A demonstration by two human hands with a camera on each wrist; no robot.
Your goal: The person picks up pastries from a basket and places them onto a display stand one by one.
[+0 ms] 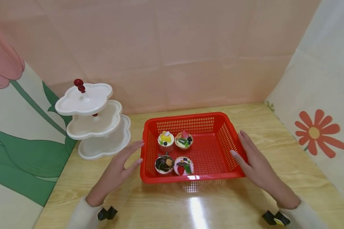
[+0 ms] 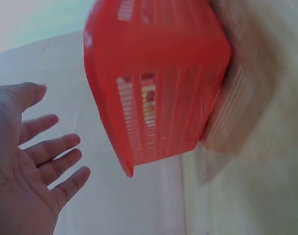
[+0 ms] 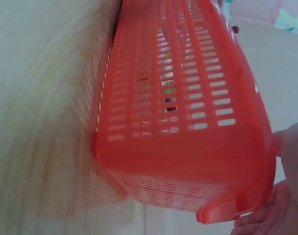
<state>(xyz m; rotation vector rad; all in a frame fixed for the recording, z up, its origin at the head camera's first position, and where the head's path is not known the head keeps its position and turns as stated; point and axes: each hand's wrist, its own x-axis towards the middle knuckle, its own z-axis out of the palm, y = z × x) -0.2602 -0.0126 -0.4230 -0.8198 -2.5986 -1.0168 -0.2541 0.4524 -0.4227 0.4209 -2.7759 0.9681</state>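
Observation:
A red plastic basket (image 1: 207, 152) with slotted walls stands on the table. In its left half sit several small decorated cakes: one topped with yellow fruit (image 1: 166, 139), a strawberry-and-kiwi tart (image 1: 184, 140), a dark chocolate one (image 1: 164, 164) and a pink one (image 1: 183, 166). My left hand (image 1: 118, 168) is beside the basket's left end, fingers spread; the left wrist view shows a gap between its fingertips and the red rim (image 2: 102, 105). At the right end, my right hand (image 1: 258, 168) has its fingers extended, with the thumb overlapping the rim in the head view. In the right wrist view, that hand (image 3: 281, 196) is right at the rim.
A white three-tier stand (image 1: 94, 125) with scalloped plates and a red knob is to the left of the basket, near the back wall. Pale wood tabletop (image 1: 278, 143) surrounds the basket. A pink sheet (image 1: 189, 63) covers the back; flower-printed panels (image 1: 315, 133) flank the sides.

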